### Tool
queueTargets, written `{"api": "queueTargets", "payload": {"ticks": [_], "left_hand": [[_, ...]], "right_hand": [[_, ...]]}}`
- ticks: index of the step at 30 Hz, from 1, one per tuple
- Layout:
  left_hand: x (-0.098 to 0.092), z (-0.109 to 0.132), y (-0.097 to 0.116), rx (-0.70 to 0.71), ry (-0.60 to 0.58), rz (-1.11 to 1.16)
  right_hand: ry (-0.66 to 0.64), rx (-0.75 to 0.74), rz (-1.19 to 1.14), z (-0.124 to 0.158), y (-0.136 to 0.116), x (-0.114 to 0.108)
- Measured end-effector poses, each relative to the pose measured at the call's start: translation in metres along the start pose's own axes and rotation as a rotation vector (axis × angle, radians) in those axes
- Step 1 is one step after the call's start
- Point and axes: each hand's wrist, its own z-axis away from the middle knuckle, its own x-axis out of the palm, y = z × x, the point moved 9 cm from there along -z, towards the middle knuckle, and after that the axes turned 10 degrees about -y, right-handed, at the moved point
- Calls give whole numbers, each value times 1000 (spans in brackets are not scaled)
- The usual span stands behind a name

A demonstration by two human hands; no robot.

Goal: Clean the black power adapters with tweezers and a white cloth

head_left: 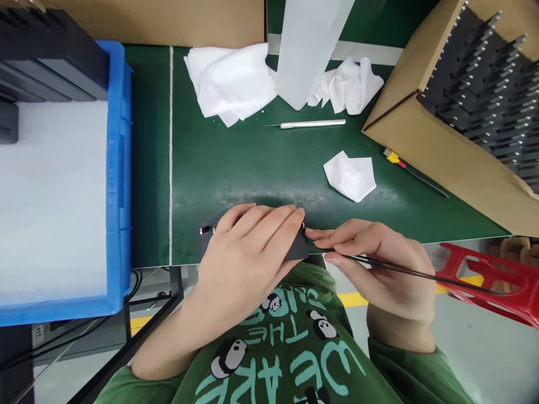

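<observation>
A dark rectangular block (298,247) lies at the front edge of the green table, with small shiny metal bits showing near its ends. My left hand (252,241) is laid over it from above, fingers together and gripping it, so most of its top is hidden. At the block's right end is my right hand (379,258), pinching a pair of thin black tweezers (421,272). Their long arms run back past the palm to the right. The tips are at or close to the block's end; whether they touch it I cannot tell.
A white-handled needle tool (314,124) lies beyond my hands, near white cloths (236,81) and a small white cloth (351,175). A blue bin (115,185) stands left. On the right are a cardboard box (455,151) of dark finned parts and a yellow-tipped cable (415,172).
</observation>
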Motion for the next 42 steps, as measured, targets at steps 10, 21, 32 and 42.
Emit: {"api": "queueTargets", "payload": {"ticks": [10, 21, 32, 42], "left_hand": [[1, 0, 0, -4, -13, -10], [0, 0, 0, 7, -10, 0], [0, -1, 0, 4, -4, -17], [0, 0, 0, 0, -13, -17]], "right_hand": [[51, 19, 28, -1, -4, -1], [88, 23, 27, 0, -4, -2], [107, 28, 42, 1, -3, -1], [83, 23, 45, 1, -4, -2]]}}
